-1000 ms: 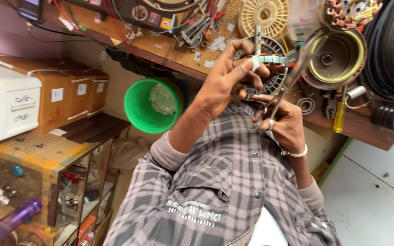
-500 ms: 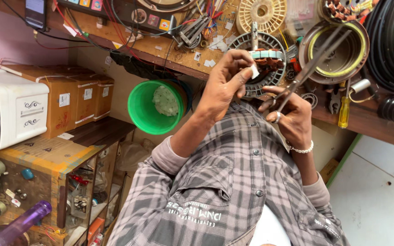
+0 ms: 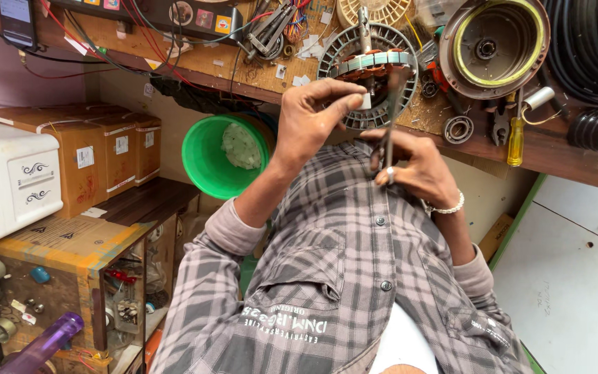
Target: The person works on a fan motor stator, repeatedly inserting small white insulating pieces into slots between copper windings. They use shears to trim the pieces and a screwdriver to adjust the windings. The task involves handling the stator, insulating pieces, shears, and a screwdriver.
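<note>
While the plaid shirt (image 3: 333, 277) fills the near field, both hands work just beyond it. The right hand (image 3: 413, 170), wearing a ring and a pale bracelet, is closed around the handles of slim scissors (image 3: 387, 128) whose blades point toward the motor stator (image 3: 367, 73). The left hand (image 3: 313, 118) pinches thumb and forefinger shut on a small white piece at the stator's near edge. The stator lies on a cluttered wooden workbench (image 3: 257, 73), with a round motor housing (image 3: 496, 41) to its right and a yellow-handled screwdriver (image 3: 515, 138) nearer the bench edge. A green bucket (image 3: 223, 156) sits at left beside cardboard boxes (image 3: 105, 156). Since the earlier frame, the hands have shifted slightly; both grips are unchanged.
</note>
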